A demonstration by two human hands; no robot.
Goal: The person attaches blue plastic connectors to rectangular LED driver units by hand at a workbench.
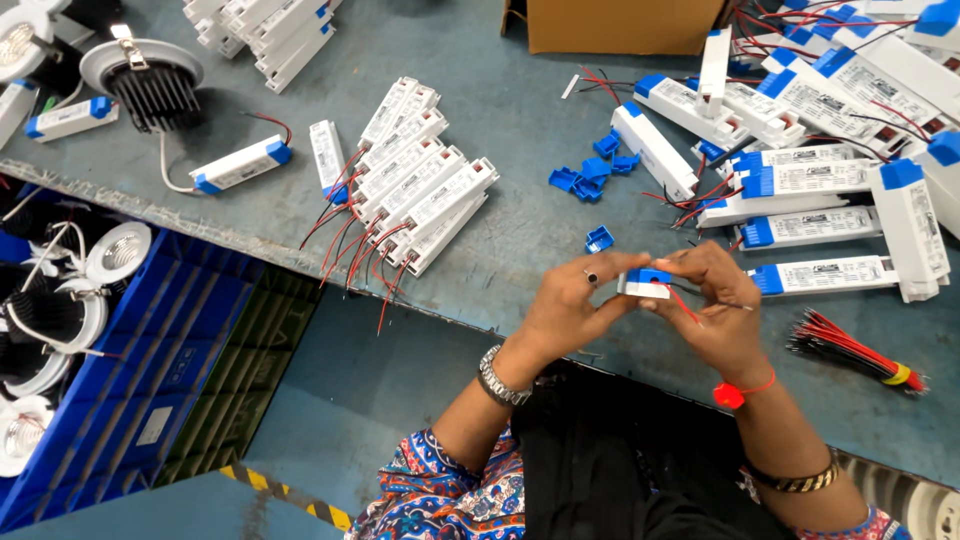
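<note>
Both hands meet over the bench edge. Left hand and right hand each pinch one end of a small white box with a blue cap, fingers curled tight on it. A thin red wire hangs from it, maybe under the right thumb. Loose blue caps lie just past the hands. White boxes sit in a row to the left. A blue crate below holds round lamps.

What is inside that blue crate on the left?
The blue crate holds round white lamp housings with dark finned backs and white wires. Its lower layers are hidden beneath them.
</note>
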